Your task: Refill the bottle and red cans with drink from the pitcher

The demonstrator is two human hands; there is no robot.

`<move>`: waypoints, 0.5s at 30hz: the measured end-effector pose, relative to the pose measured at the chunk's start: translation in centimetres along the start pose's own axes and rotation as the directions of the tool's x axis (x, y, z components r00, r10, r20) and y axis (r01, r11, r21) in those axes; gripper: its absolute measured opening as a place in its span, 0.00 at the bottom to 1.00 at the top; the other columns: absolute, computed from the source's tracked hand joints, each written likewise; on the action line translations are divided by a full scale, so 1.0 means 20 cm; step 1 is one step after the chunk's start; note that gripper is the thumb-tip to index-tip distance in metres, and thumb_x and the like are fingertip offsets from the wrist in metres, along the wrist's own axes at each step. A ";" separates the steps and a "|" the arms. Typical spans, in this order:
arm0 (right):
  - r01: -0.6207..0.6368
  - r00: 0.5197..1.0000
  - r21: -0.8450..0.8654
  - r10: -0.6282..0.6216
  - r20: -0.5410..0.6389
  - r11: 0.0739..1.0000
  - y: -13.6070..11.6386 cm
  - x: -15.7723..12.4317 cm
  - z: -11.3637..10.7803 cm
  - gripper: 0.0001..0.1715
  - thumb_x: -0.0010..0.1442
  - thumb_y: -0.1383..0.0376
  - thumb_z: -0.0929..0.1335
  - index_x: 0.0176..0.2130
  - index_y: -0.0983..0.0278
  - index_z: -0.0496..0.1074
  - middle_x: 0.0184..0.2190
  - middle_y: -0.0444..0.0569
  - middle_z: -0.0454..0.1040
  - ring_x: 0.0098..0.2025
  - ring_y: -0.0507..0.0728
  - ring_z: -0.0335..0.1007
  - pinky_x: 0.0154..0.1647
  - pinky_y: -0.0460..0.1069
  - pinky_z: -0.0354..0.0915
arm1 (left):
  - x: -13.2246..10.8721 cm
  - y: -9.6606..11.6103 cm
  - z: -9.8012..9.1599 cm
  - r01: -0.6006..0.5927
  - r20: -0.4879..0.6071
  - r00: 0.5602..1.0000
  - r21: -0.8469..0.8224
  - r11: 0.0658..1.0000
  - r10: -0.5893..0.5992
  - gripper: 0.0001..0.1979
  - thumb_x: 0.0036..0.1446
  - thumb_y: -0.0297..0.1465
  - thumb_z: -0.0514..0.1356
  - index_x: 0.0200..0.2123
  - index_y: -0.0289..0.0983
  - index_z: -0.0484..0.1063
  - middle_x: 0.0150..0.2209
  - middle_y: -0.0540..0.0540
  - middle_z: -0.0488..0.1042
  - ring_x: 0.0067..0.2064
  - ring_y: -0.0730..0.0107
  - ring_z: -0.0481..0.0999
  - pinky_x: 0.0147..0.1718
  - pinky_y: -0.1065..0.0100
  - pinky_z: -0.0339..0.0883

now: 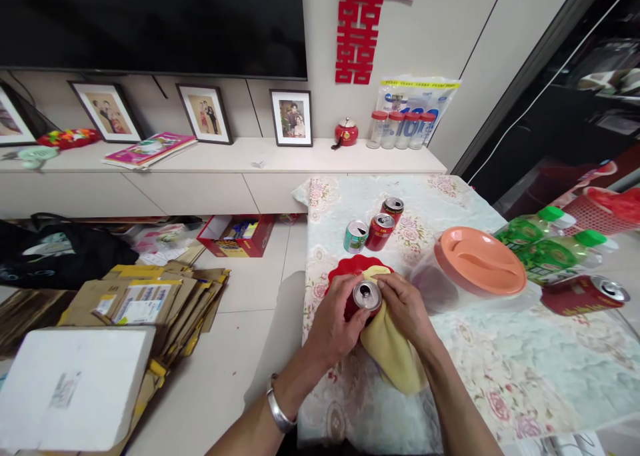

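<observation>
My left hand (pixel 336 319) is wrapped round a red drink can (pixel 367 296), its opened silver top facing up. A yellow cloth (pixel 395 353) is gripped in my right hand (pixel 404 304), pressed against the can's far right side and hanging down toward me. Under and behind the can shows a red scalloped plate (pixel 350 265), partly hidden by my hands. Just beyond it stand a small teal can (pixel 356 237) and two more red cans, one nearer (pixel 381 232) and one farther back (pixel 393 208).
Right of my hands sits a clear container with an orange lid (pixel 483 259). Past it are green-capped bottles (pixel 555 259) and a red can lying on its side (pixel 583 295). A flowered cloth covers the table (pixel 480 356). Flattened cardboard (pixel 150 296) and a white foam box (pixel 75 383) lie left.
</observation>
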State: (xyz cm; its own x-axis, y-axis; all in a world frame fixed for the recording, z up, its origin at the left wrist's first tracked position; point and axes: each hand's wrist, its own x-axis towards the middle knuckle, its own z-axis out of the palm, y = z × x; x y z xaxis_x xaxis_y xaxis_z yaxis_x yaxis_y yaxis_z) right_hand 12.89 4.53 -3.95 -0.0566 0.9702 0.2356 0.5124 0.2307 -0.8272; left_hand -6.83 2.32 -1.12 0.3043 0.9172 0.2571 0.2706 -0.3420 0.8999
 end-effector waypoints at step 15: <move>-0.034 0.999 -0.158 0.035 0.004 0.987 0.03 -0.12 0.07 0.15 0.73 0.55 0.66 0.47 0.63 0.77 0.41 0.47 0.78 0.43 0.56 0.76 0.47 0.57 0.72 | -0.04 0.01 0.07 -0.034 -0.111 0.993 0.024 0.999 0.037 0.24 0.64 0.32 0.60 0.62 0.40 0.61 0.60 0.37 0.71 0.61 0.52 0.72 0.62 0.46 0.67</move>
State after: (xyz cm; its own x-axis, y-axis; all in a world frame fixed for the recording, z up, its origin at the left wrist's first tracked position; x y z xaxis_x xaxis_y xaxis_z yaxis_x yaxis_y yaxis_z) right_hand 12.19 2.42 -5.83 -0.0422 0.9779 0.2046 0.6433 0.1832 -0.7434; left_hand -5.67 1.24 -1.56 0.2106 0.9211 0.3274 0.2823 -0.3780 0.8817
